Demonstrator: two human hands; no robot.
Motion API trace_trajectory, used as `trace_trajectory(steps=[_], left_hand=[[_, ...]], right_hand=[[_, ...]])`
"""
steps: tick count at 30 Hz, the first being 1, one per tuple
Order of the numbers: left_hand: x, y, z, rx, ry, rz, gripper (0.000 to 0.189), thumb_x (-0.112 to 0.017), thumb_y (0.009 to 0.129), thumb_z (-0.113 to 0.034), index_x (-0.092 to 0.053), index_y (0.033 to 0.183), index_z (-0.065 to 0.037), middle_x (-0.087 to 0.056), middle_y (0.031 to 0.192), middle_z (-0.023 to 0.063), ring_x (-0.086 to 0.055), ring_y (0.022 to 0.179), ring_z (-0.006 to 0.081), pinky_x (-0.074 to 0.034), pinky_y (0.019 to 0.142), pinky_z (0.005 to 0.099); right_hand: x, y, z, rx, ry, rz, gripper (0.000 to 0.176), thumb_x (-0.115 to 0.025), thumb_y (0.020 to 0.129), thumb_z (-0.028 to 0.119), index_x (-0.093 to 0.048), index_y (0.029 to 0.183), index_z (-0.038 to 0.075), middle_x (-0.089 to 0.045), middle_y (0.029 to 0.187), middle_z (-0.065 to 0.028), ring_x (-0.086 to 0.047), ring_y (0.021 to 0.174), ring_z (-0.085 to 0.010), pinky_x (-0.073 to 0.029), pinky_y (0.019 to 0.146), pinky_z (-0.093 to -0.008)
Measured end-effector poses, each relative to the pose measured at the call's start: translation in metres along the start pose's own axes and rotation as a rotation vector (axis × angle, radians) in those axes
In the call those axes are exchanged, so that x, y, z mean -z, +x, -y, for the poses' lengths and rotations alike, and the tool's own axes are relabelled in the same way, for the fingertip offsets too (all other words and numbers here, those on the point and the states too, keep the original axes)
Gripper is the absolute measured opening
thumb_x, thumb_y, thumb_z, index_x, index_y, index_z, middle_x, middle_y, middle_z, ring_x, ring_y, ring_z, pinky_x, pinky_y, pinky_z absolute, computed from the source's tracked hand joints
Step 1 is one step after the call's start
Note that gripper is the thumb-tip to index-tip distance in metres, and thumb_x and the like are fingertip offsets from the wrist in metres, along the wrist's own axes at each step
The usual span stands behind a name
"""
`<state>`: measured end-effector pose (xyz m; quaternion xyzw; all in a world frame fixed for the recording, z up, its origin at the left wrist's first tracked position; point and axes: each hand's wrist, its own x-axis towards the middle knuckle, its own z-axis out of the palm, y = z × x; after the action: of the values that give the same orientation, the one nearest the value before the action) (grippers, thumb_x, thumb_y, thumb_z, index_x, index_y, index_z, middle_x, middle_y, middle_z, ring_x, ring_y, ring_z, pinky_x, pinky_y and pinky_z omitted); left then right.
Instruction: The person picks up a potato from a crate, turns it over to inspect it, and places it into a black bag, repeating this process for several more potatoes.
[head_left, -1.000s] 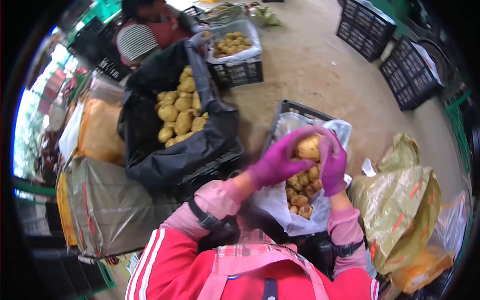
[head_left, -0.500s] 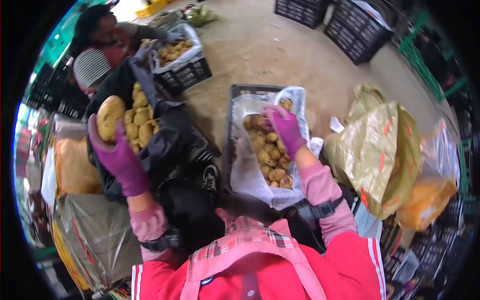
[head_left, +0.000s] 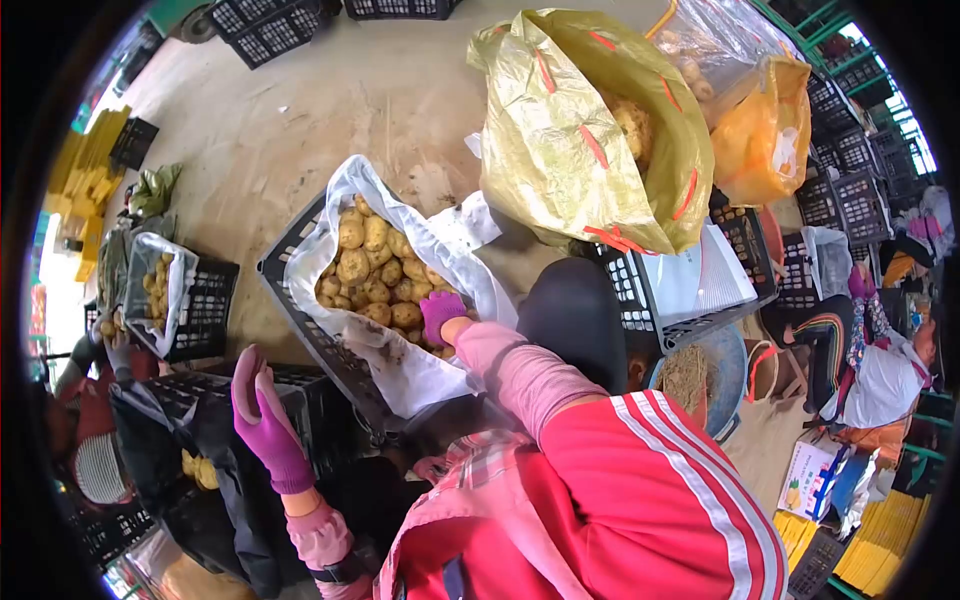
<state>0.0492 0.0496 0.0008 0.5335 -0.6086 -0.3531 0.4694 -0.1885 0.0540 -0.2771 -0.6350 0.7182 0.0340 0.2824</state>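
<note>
My left hand, in a purple glove, is raised with fingers stretched out and nothing in it. It is beside the black bag, where a few potatoes show in the opening. My right hand, also gloved in purple, rests with curled fingers at the near right side of the potatoes. Its fingertips are hidden, so I cannot see what they hold. These potatoes lie in a black plastic crate lined with white cloth.
Right of the crate stands a large gold sack, with an orange bag behind it. A blue tub is beside my knee. Another crate of potatoes stands left. A co-worker is at the left edge, another person at the right.
The large potato is gone from my left hand, which is now empty. My right hand has moved to the near edge of the potatoes. The view has turned right.
</note>
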Motion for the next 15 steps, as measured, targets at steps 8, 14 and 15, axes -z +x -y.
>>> trace_trajectory(steps=[8,14,15], left_hand=[[-0.034,0.012,-0.028,-0.048,0.236,0.185,0.036,-0.055,0.092,-0.001,-0.059,0.127,0.003,-0.065,0.120,0.0139,-0.063,0.109,0.0197,-0.048,0.097,0.0315],[-0.037,0.006,-0.004,-0.114,0.171,0.130,0.041,-0.068,0.088,-0.006,-0.059,0.128,-0.004,-0.064,0.121,0.0146,-0.063,0.112,0.0298,-0.051,0.095,0.0377],[-0.038,0.005,-0.002,-0.149,0.158,0.129,0.042,-0.068,0.088,-0.007,-0.058,0.128,-0.005,-0.064,0.121,0.0146,-0.062,0.113,0.0313,-0.051,0.095,0.0386]], right_hand=[[-0.031,0.005,-0.005,0.171,-0.271,-0.074,0.034,-0.054,0.088,0.026,-0.065,0.119,0.015,-0.055,0.128,-0.0129,-0.046,0.124,-0.0367,-0.041,0.096,-0.0505],[0.027,0.022,0.005,0.273,-0.488,0.331,0.076,-0.071,0.074,0.044,-0.050,0.143,0.020,-0.031,0.156,-0.0148,-0.026,0.145,-0.0354,-0.034,0.107,-0.0568],[0.025,0.020,0.006,0.271,-0.566,0.343,0.073,-0.070,0.076,0.044,-0.051,0.142,0.022,-0.032,0.156,-0.0139,-0.025,0.147,-0.0347,-0.036,0.102,-0.0593]])
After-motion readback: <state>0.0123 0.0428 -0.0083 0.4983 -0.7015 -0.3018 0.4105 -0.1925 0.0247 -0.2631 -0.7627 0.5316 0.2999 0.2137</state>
